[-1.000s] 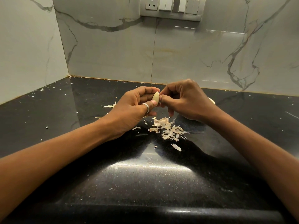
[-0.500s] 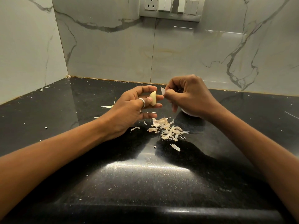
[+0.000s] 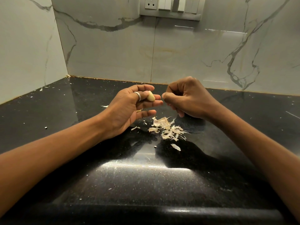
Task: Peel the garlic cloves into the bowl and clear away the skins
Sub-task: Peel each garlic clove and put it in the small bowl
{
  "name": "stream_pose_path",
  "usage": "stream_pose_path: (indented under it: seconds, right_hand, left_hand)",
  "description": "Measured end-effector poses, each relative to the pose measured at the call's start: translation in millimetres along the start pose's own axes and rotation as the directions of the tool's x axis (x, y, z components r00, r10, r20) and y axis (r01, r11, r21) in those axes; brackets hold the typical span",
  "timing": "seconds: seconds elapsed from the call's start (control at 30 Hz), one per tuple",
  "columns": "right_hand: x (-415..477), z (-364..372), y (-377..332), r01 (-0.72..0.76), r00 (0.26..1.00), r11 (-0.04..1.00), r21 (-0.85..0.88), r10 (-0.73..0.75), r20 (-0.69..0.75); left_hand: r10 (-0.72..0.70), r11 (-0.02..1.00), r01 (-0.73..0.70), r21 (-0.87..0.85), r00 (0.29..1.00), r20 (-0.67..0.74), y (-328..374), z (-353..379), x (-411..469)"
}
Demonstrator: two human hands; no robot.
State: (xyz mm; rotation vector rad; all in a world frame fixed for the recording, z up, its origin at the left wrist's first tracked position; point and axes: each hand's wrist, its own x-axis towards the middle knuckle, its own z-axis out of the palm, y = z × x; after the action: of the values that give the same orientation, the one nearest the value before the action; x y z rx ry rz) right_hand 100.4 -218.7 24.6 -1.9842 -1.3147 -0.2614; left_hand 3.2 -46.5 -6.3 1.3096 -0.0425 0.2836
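Head view: left grip (image 3: 128, 109), palm up with a silver ring (image 3: 137, 95) on one finger, pinches a peeled pale-yellow garlic clove (image 3: 150, 96) between thumb and fingers, above the glossy black speckled stone desk (image 3: 146, 181). Right grip (image 3: 189, 98) is just right of it, apart, fingers curled in, thumb against forefinger; can't tell if anything is pinched. A pile of papery beige garlic skins (image 3: 168, 129) lies on the desk near both grips, with loose flakes around. A grey switch panel (image 3: 170, 7) is on the far white marble wall (image 3: 113, 54).

left hand (image 3: 128, 108) holding garlic clove (image 3: 150, 96), skins (image 3: 167, 129) beneath
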Motion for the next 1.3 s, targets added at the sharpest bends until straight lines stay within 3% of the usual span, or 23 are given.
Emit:
stream_pose_path:
  seconds: [0.43,0.63,1.3]
  right_hand:
    - [2.2,2.7,0.7,0.057,0.998,0.998,0.039,-0.056,-0.023]
    - [4.1,4.1,4.2,0.118,0.992,0.992,-0.032,-0.119,-0.033]
    - [4.0,5.8,7.5,0.152,0.976,0.986,-0.070,-0.161,-0.147]
  left_hand:
    - [0.014,1.000,-0.015,-0.017,0.998,-0.059,-0.2,3.6,-0.4]
    - [0.007,0.999,-0.009,-0.034,0.997,-0.082,0.9,2.3,-0.3]
    - [0.008,1.000,-0.009,-0.029,0.999,-0.036,-0.3,1.9,-1.1]
